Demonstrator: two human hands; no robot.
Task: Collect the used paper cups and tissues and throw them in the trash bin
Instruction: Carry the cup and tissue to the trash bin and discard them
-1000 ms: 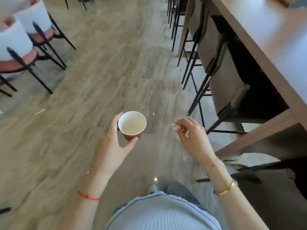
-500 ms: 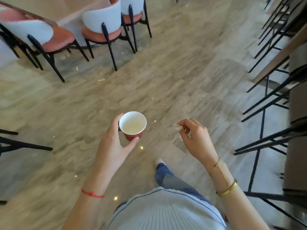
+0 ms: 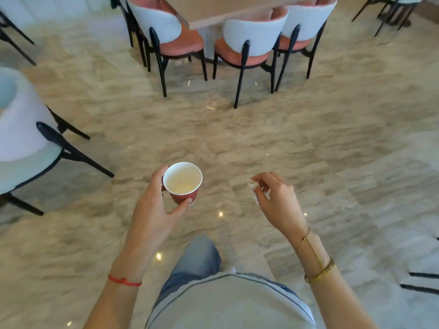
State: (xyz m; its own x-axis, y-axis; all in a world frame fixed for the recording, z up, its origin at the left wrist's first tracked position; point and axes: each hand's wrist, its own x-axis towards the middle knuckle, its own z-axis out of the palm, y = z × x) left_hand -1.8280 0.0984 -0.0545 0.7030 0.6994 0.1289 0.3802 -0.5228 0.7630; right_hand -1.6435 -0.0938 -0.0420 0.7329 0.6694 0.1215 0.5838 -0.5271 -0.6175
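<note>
Open room: a wide stretch of marbled floor [image 3: 297, 138] lies between the person and the pink-seated chairs [image 3: 247, 43] tucked at a table [image 3: 237, 13] ahead.
Left edge: a pale chair [image 3: 26, 143], partly cut off.
Left hand [image 3: 154, 210]: thumb and fingers curl round a red paper cup [image 3: 183, 184].
Cup: upright, mouth up, white inside.
Right hand [image 3: 278, 200]: fingertips pinch a small white tissue [image 3: 252, 184]; its shape is blurred.
Hidden: table top mostly out of frame.
</note>
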